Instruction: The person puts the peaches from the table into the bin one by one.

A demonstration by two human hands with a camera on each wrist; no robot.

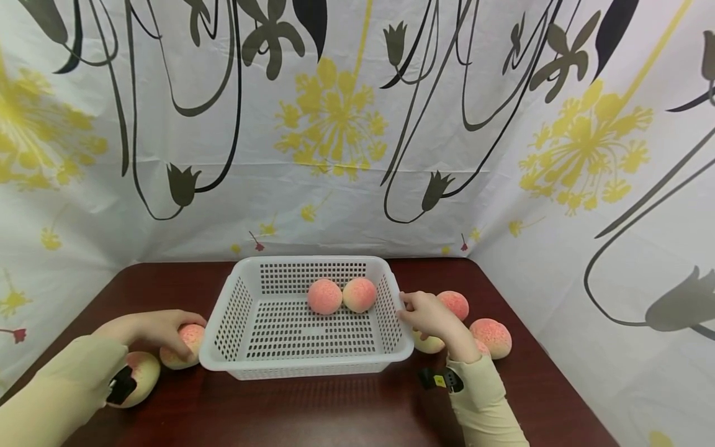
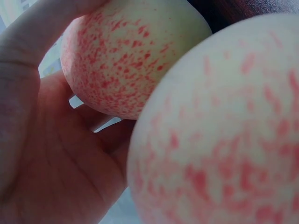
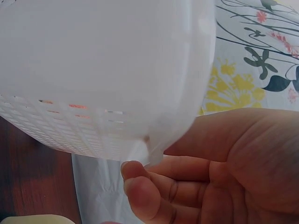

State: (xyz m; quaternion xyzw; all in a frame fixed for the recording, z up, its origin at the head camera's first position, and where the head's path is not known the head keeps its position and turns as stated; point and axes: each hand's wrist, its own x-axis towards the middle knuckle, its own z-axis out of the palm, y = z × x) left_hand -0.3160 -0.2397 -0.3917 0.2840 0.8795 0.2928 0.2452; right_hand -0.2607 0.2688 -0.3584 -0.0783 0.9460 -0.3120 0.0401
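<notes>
On the left, my left hand [image 1: 152,330] grips a pink-and-cream peach [image 1: 192,343], thumb and fingers curved about it; the left wrist view shows this peach [image 2: 126,65] against the fingers. A second peach [image 1: 144,375] lies under the left wrist and looms close in that wrist's camera. My right hand [image 1: 432,320] pinches the right rim of a white plastic basket [image 1: 304,366]; in the right wrist view, the thumb and fingers [image 3: 142,196] meet at the basket's edge. Two peaches, one pinker [image 1: 324,297] and one paler [image 1: 360,294], sit side by side inside, toward the back right.
Right of the basket, several more peaches surround the right hand, including a far one [image 1: 454,303], a larger one [image 1: 493,338] and a yellowish one [image 1: 429,343] partly hidden by the hand. Everything stands on a dark red-brown table [image 1: 301,410]. Flower-patterned sheeting [image 1: 335,211] hangs behind.
</notes>
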